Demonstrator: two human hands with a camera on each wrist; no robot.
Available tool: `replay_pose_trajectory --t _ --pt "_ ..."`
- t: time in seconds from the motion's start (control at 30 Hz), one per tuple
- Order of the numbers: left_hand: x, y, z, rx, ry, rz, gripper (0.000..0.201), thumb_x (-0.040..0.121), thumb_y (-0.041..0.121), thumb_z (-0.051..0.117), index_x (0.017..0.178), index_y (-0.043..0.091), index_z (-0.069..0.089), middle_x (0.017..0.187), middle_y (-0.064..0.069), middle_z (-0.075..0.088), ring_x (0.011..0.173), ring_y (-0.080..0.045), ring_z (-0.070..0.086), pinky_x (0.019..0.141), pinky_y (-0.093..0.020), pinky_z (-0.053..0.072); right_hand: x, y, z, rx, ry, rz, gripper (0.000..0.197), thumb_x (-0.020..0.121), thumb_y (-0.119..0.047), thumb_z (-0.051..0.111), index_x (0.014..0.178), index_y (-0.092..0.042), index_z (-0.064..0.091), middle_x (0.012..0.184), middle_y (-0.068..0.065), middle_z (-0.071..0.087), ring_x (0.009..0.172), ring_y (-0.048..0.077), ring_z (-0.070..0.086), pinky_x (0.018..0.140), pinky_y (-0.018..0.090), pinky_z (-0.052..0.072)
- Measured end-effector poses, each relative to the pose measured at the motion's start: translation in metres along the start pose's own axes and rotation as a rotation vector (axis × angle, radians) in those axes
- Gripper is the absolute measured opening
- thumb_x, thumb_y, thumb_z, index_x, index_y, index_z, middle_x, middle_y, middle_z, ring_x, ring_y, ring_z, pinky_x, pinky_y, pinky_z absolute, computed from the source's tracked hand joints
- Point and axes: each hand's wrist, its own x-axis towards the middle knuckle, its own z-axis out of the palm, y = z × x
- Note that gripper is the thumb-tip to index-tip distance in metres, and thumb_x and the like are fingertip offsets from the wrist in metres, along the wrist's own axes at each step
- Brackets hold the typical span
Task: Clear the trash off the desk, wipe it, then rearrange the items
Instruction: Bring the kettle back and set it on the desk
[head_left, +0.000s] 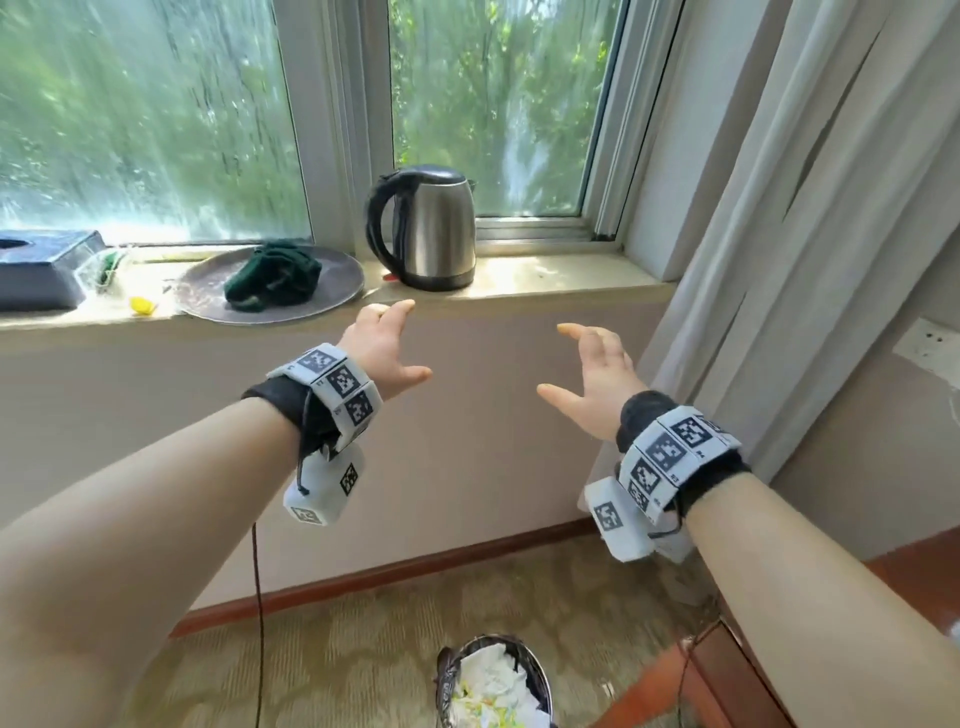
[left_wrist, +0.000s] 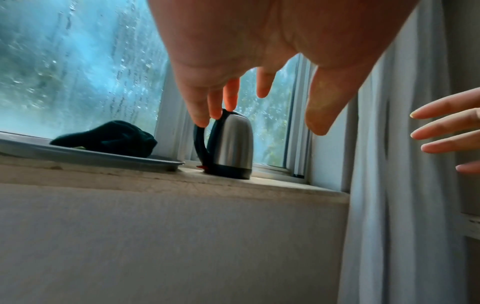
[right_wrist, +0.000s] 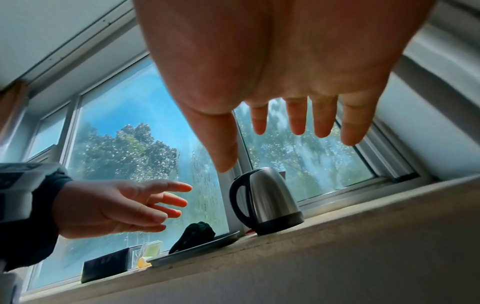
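**Both hands out, nothing grabbed yet**

Left hand (head_left: 382, 345) and right hand (head_left: 597, 376) both spread, fingers splayed, empty, held short of the sill (head_left: 545, 283). Kettle (head_left: 426, 228) just ahead of them, a bit above, upright and untouched. Probably lining up a two-handed lift to free the ledge for wiping. Green cloth (head_left: 272, 275) bunched on the round tray (head_left: 337, 283) beyond the left hand, handy for that. Bin (head_left: 493, 680) below the wrists, already stuffed with paper.
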Motion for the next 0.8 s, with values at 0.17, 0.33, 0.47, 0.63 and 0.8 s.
replay_pose_trajectory --t 0.17,0.33,0.47,0.63,0.8 --pt "0.039 -0.011 -0.017 -0.025 0.077 -0.093 0.085 0.081 0.038 0.066 0.148 0.021 0.016 0.147 -0.013 0.026 0.134 -0.029 0.032 0.111 -0.042 0.030 0.071 -0.018 -0.012 -0.054 -0.007 -0.097 0.067 0.089 -0.036 0.057 0.144 -0.027 0.020 0.148 0.006 0.020 0.137 0.026 0.023 0.111 0.039 0.025" --pt "0.085 -0.022 -0.045 -0.021 0.208 -0.151 0.083 0.083 0.031 0.066 0.148 0.014 0.017 0.146 -0.013 0.030 0.136 -0.027 0.030 0.110 -0.036 0.027 0.143 -0.038 -0.015 -0.079 0.004 -0.187 0.068 0.087 -0.036 0.059 0.144 -0.025 0.024 0.146 0.007 0.024 0.134 0.026 0.029 0.111 0.037 0.026" --pt "0.142 -0.029 -0.067 -0.057 0.180 -0.195 0.086 0.081 0.024 0.069 0.148 0.009 0.017 0.148 -0.016 0.029 0.137 -0.028 0.031 0.111 -0.038 0.029 0.197 -0.052 -0.008 -0.070 0.008 -0.228 0.070 0.085 -0.035 0.062 0.144 -0.026 0.025 0.145 0.006 0.025 0.132 0.027 0.034 0.111 0.038 0.029" --pt "0.218 -0.036 -0.073 -0.149 0.095 -0.197 0.087 0.084 0.027 0.065 0.149 0.012 0.010 0.151 -0.015 0.025 0.137 -0.029 0.032 0.110 -0.036 0.029 0.263 -0.062 0.005 -0.035 -0.011 -0.203 0.075 0.086 -0.033 0.061 0.146 -0.026 0.018 0.148 0.007 0.019 0.136 0.027 0.029 0.114 0.043 0.025" --pt "0.261 -0.041 -0.072 -0.118 0.070 -0.095 0.051 0.088 0.019 0.055 0.136 0.015 0.038 0.121 -0.013 0.058 0.095 -0.028 0.056 0.076 -0.027 0.041 0.305 -0.071 0.006 0.018 -0.028 -0.174 0.078 0.090 -0.031 0.056 0.149 -0.026 0.006 0.152 0.005 0.012 0.139 0.022 0.026 0.115 0.037 0.023"
